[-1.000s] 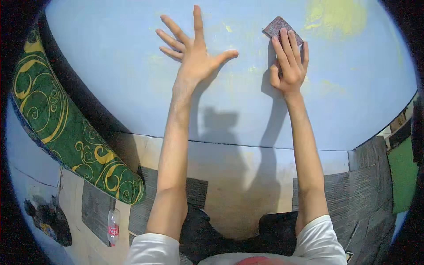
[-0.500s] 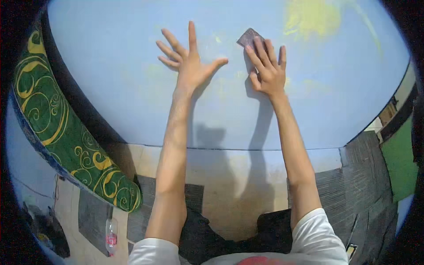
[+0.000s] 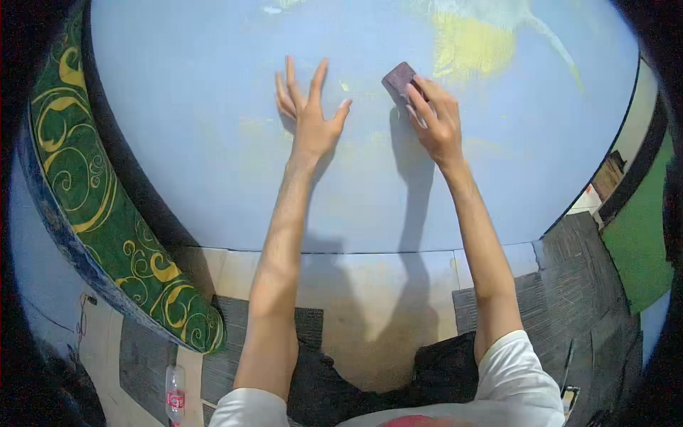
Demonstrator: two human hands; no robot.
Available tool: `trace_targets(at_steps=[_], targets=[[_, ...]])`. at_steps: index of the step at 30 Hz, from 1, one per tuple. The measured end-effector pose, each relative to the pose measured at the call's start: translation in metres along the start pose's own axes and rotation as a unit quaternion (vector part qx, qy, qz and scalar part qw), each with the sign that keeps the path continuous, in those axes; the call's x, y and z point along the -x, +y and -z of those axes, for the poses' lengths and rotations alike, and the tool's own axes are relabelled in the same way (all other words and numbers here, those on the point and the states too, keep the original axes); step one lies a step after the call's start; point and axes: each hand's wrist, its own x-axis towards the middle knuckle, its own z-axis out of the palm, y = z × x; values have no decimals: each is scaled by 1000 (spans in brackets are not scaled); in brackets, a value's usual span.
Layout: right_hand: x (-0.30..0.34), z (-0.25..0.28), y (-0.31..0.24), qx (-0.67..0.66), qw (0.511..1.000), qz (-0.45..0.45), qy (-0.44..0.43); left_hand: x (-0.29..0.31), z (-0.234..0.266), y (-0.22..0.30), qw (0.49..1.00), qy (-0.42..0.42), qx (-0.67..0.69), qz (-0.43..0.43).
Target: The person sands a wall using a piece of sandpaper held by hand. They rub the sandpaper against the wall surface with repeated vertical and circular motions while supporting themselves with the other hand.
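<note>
My right hand (image 3: 440, 127) grips a dark purplish-brown sanding block (image 3: 398, 77), its fingers curled over the block's right side. The block stands against a light blue wall (image 3: 356, 192), partly covered by the fingers. To its left, my left hand (image 3: 309, 127) rests on the wall with its fingers spread and nothing held. A large yellow patch (image 3: 469, 46) marks the wall above and to the right of the block. Fainter yellowish smears and a small pale fleck show around both hands.
Along the left stands a green cushion-like panel (image 3: 64, 171) with gold swirls. A clear plastic bottle (image 3: 175, 398) with a red label is on the floor at the lower left. Dark grey mats (image 3: 569, 277) lie over pale tiles. Green material (image 3: 644, 235) shows at the right edge.
My right fingers went from lying stretched over the block to gripping its side, and the block sits slightly lower. My left hand's fingers have drawn a little closer together. The view has shifted.
</note>
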Motion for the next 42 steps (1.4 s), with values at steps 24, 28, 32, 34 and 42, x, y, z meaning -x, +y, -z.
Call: trace_targets(at_steps=[24,28,32,34,42], targets=[[-39,7,-37,46,995,92,12,-35,36,61,848,-154,500,88],[-38,-1,-45,62,992,113,-7,-33,41,50,867,-145,469,86],[-33,-3,-46,57,989,133,-20,-32,45,52,891,-141,424,86],[-33,-2,-47,60,987,149,-12,-29,42,52,899,-143,409,69],[-26,-6,-45,4,988,130,-86,-29,36,47,902,-165,387,98]])
